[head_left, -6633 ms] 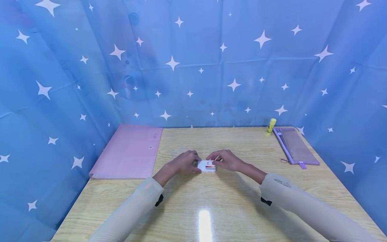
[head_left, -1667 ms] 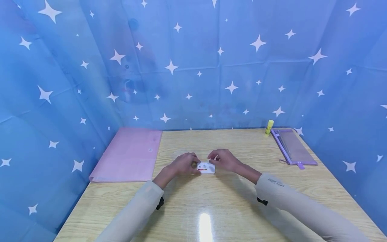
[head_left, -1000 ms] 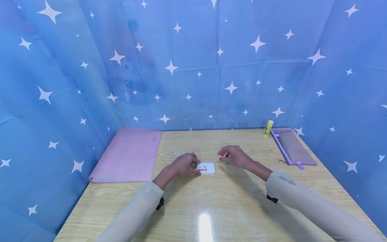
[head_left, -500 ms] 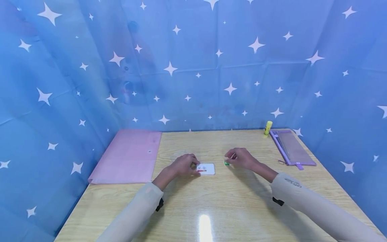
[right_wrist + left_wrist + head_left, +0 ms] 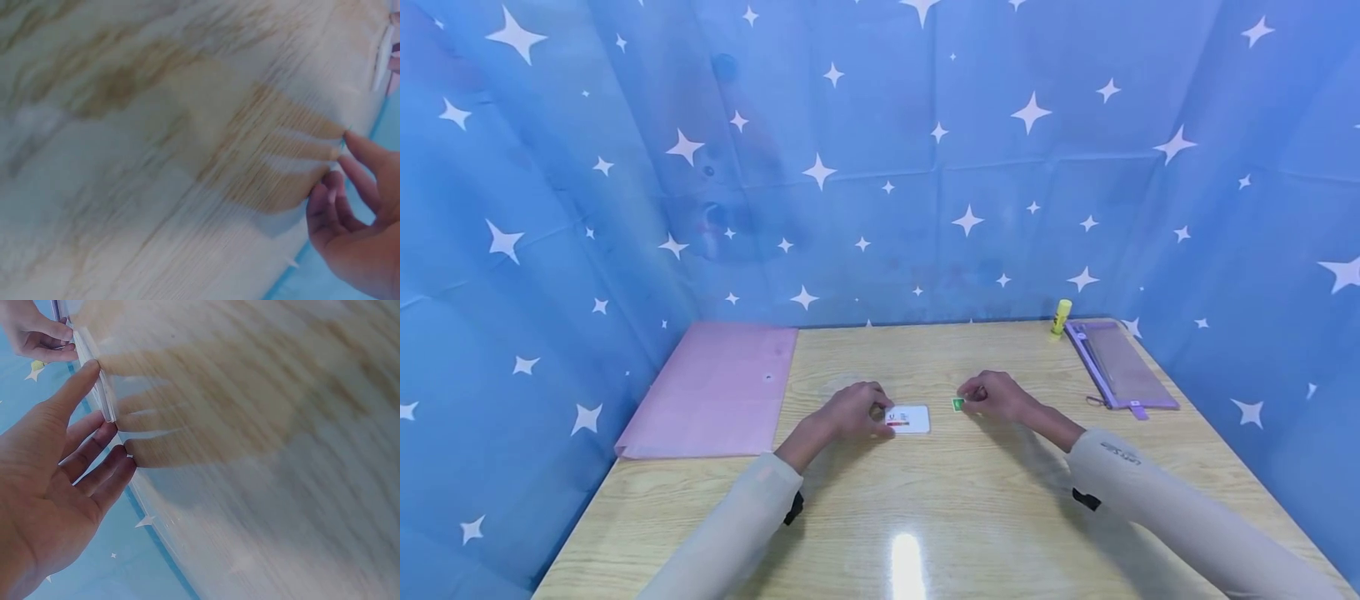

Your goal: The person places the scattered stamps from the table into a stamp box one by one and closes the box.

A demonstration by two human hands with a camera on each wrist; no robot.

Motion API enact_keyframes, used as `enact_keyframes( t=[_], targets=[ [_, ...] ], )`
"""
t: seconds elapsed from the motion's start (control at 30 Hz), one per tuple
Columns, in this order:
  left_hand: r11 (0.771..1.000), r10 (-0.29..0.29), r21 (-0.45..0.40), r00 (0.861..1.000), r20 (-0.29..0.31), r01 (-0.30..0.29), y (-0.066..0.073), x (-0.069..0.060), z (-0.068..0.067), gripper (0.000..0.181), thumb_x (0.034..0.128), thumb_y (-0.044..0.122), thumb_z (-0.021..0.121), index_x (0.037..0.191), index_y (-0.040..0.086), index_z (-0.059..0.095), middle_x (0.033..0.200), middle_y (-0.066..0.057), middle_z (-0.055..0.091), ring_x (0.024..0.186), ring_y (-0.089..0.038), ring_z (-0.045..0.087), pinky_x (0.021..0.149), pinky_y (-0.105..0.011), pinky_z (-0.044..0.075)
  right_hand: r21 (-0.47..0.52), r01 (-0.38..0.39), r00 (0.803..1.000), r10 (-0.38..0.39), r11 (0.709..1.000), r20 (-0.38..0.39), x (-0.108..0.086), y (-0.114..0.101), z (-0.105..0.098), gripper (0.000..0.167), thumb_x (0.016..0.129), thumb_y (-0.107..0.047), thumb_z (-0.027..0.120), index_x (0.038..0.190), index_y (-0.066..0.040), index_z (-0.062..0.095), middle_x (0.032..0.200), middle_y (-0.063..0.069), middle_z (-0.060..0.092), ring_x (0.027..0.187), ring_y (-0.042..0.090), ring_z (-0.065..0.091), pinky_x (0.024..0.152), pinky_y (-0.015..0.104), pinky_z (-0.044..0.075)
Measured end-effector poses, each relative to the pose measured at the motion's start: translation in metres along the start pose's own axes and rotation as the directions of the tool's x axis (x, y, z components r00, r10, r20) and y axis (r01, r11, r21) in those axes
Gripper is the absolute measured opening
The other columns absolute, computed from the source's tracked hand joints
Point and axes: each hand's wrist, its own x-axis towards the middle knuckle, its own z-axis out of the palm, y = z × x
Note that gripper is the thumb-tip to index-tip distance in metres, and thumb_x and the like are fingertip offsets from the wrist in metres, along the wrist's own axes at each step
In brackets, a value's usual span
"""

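Note:
A flat white rectangular stack, like cards or a pad, lies mid-table with small dark print and a red-orange stripe at its left end. My left hand holds its left end between thumb and fingers; in the left wrist view the white stack shows thin layered edges. A little to the right, my right hand pinches a small green card-like piece with a pale border, low at the tabletop. Fingers hide part of the piece. Only a sliver of green shows in the right wrist view, by the fingertips.
A pink folder lies at the left of the wooden table. At the back right stand a yellow glue stick and, beside it, a flat purple zip pouch. Blue star-patterned curtains surround the table.
My right hand has left the white stack's right end and moved right, where the green piece now shows at its fingertips. My left hand stays at the stack's left end.

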Motion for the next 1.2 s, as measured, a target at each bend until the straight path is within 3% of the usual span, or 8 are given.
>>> enact_keyframes(
  t=[0.37,0.77,0.87,1.03,1.2],
  targets=[
    [1.000,-0.001,0.006,1.000,0.002,0.001,0.000,0.003,-0.001,0.052,0.0842,0.038,0.088,0.129,0.014,0.074,0.132,-0.002,0.066,0.111,-0.017,0.061,0.097,-0.034,0.050,-0.030,0.037,0.999,-0.038,0.999,-0.012,0.001,0.003,-0.001,0.018,0.091,-0.005,0.078,0.107,0.002,0.078,0.084,0.001,0.071,0.066,0.005,0.053,0.065,0.025,0.046],
    [1.000,-0.006,0.008,1.000,0.013,0.006,0.001,0.002,0.000,0.051,0.0851,0.037,0.087,0.129,0.015,0.074,0.131,-0.001,0.067,0.112,-0.016,0.061,0.098,-0.034,0.050,-0.032,0.062,0.998,-0.063,0.998,-0.028,-0.001,0.002,0.004,0.012,0.091,-0.005,0.078,0.101,0.001,0.078,0.081,0.000,0.070,0.068,0.005,0.055,0.065,0.025,0.048],
    [1.000,-0.012,0.013,1.000,0.012,0.012,0.001,0.002,0.001,0.051,0.0849,0.037,0.088,0.129,0.015,0.074,0.130,0.000,0.067,0.110,-0.015,0.061,0.096,-0.034,0.051,-0.015,0.043,0.998,-0.044,0.999,-0.045,-0.002,-0.001,0.006,0.014,0.093,-0.011,0.078,0.101,0.000,0.077,0.081,-0.001,0.069,0.066,0.006,0.053,0.065,0.026,0.047],
    [1.000,-0.021,0.019,1.000,0.010,0.020,0.001,0.002,0.000,0.051,0.0849,0.038,0.087,0.129,0.016,0.075,0.130,0.000,0.067,0.109,-0.015,0.061,0.096,-0.034,0.051,-0.051,-0.051,0.996,0.047,0.997,-0.069,-0.004,-0.008,0.010,0.024,0.092,-0.024,0.081,0.101,-0.003,0.072,0.081,-0.002,0.065,0.065,0.009,0.050,0.068,0.030,0.047],
    [1.000,-0.019,0.020,1.000,0.010,0.019,0.001,0.002,0.000,0.051,0.0852,0.038,0.087,0.129,0.015,0.074,0.132,-0.001,0.067,0.112,-0.016,0.061,0.098,-0.035,0.050,-0.078,-0.085,0.994,0.079,0.993,-0.078,-0.005,-0.012,0.010,0.023,0.091,-0.023,0.082,0.101,-0.004,0.075,0.085,0.000,0.068,0.071,0.009,0.058,0.071,0.034,0.054]
  ],
)
